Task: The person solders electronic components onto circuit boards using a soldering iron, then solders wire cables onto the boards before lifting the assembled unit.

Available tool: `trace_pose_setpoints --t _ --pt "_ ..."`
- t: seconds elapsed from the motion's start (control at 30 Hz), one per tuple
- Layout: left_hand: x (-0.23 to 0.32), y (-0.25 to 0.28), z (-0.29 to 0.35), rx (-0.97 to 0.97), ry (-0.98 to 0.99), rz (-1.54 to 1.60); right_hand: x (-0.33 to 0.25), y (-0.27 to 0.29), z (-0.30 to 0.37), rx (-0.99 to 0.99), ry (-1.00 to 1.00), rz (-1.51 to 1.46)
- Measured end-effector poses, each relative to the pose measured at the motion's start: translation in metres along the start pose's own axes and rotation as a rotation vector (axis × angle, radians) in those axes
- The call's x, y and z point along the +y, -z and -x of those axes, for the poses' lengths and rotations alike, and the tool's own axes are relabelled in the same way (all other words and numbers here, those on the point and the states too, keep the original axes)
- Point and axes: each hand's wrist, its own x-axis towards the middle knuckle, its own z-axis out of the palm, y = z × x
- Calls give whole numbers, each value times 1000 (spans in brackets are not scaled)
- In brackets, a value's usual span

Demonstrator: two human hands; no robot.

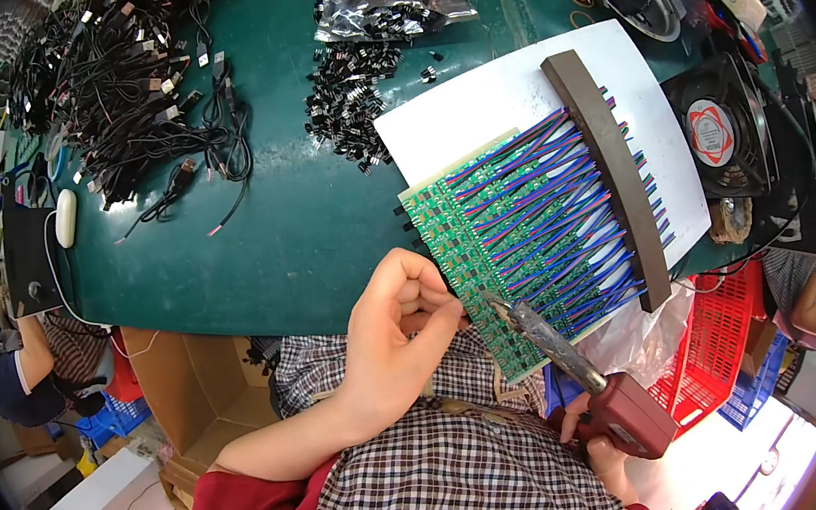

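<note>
My left hand (393, 342) is closed, thumb and forefinger pinched together at the near left edge of a green circuit board panel (444, 221). Whatever sits in that pinch is too small to make out. In my right hand (608, 464), partly hidden, is a soldering iron (638, 415) with a dark red body. Its metal tip reaches over the board close to my left fingertips. Rows of blue, red and dark wires (536, 230) run from the board under a dark bar (610, 171), which lies across them. Board and bar rest on a white sheet (659, 116).
Small black parts (351, 105) are heaped beyond the board, beside a clear bag (391, 15). Black cables (118, 97) pile up at far left. A black fan (721, 134) stands right. Below the table edge are a cardboard box (206, 379) and a red crate (724, 330). People sit both sides.
</note>
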Motion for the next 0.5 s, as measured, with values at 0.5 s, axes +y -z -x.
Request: trace_pose_setpoints --t 0.5 --pt "-7 -1 -1 51 -71 -144 16 8 -5 -94 110 79"
